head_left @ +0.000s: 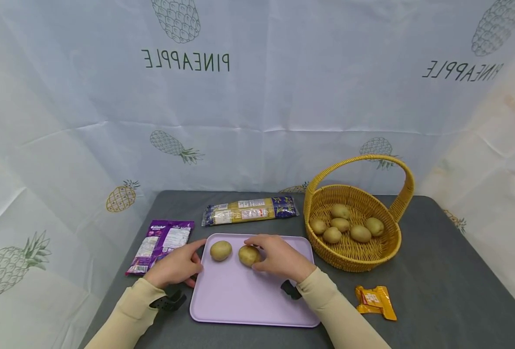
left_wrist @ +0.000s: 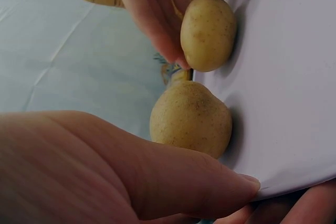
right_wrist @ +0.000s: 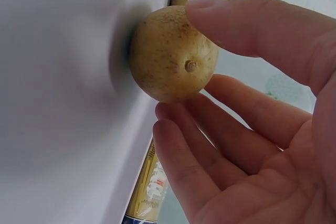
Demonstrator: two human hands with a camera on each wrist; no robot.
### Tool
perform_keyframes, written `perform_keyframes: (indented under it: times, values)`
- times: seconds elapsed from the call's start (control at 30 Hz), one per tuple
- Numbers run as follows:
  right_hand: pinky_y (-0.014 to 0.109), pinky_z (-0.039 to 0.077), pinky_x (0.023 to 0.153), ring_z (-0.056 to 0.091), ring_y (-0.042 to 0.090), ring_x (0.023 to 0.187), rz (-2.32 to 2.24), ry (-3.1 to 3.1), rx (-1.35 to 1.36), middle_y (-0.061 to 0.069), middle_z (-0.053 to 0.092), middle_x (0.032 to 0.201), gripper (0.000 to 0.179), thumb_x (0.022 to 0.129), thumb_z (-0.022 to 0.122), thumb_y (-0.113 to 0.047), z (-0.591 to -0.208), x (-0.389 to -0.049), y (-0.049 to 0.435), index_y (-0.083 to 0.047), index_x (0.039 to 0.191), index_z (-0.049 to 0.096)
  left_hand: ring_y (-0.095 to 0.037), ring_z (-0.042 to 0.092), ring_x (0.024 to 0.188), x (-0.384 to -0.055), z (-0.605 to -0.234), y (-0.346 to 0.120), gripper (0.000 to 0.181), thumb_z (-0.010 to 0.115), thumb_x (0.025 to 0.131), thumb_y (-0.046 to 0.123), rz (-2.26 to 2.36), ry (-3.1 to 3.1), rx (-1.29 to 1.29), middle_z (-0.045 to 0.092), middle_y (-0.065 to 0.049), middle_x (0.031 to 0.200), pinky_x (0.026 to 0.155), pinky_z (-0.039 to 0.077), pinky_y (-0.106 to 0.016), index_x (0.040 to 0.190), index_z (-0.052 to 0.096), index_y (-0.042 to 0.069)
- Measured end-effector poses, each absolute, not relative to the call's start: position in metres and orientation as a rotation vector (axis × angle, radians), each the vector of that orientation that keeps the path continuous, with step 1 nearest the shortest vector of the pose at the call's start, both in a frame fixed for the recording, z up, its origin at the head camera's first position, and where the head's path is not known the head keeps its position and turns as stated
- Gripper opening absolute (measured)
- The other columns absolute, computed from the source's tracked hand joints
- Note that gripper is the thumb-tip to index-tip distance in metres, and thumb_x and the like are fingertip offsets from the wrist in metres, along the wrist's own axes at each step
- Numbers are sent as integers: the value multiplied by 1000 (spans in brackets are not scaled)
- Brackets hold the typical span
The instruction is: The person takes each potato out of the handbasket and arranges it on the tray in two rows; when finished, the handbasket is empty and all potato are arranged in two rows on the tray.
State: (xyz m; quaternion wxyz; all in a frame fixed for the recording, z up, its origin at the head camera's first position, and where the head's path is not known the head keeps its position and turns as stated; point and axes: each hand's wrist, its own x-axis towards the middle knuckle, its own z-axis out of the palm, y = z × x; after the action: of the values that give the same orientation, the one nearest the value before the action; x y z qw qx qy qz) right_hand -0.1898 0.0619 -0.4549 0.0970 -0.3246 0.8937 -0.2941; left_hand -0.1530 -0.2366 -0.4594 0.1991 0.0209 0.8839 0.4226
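A lilac tray [head_left: 248, 295] lies on the table with two potatoes near its far edge. The left potato [head_left: 220, 250] stands beside my left hand [head_left: 176, 264], whose thumb [left_wrist: 210, 184] lies over the tray's left rim with fingers under it, pinching the edge. Around the right potato [head_left: 249, 255] is my right hand [head_left: 281, 257], its fingers spread and relaxed. The thumb [right_wrist: 247, 22] and fingertips [right_wrist: 170, 129] stand right at the potato's surface, on opposite sides. That potato rests on the tray.
A yellow wicker basket [head_left: 311, 232] with a tall handle holds several potatoes at right. A pasta packet [head_left: 250, 211] lies behind the tray, a purple snack bag [head_left: 161, 240] at left. An orange wrapped snack [head_left: 376, 301] sits at front right. A pineapple-print curtain [head_left: 257, 97] hangs behind.
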Motion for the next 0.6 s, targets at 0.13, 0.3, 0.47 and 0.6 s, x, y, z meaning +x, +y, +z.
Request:
perform_keyframes:
  times: [0.13, 0.3, 0.47, 0.6]
  values:
    - [48, 57, 112, 69, 29, 130, -866, 2652, -945, 11, 72, 141, 60, 87, 89, -14, -452, -191, 66, -6, 143, 68, -23, 64, 67, -155, -459, -234, 80, 72, 92, 0, 1176, 2472, 59, 59, -12, 94, 58, 65, -36, 165, 39, 2]
    - [48, 57, 112, 68, 29, 131, -882, 2646, -918, 10, 72, 142, 60, 89, 88, -18, -448, -190, 71, -6, 144, 68, -24, 64, 67, -157, -458, -231, 80, 72, 92, 0, 1179, 2471, 50, 59, -12, 93, 58, 65, -36, 165, 40, 2]
    - [50, 58, 109, 69, 31, 129, -949, 2638, -911, 9, 72, 143, 57, 93, 84, -21, -439, -182, 85, -7, 145, 68, -24, 63, 71, -155, -458, -232, 81, 72, 92, -1, 1183, 2465, 53, 58, -12, 94, 58, 66, -38, 165, 38, 1]
    - [50, 60, 104, 71, 33, 125, -998, 2641, -889, 8, 72, 141, 51, 96, 80, -23, -425, -174, 111, -10, 144, 68, -24, 63, 71, -153, -457, -235, 82, 72, 91, -2, 1184, 2469, 49, 58, -13, 94, 57, 66, -39, 165, 38, -1]
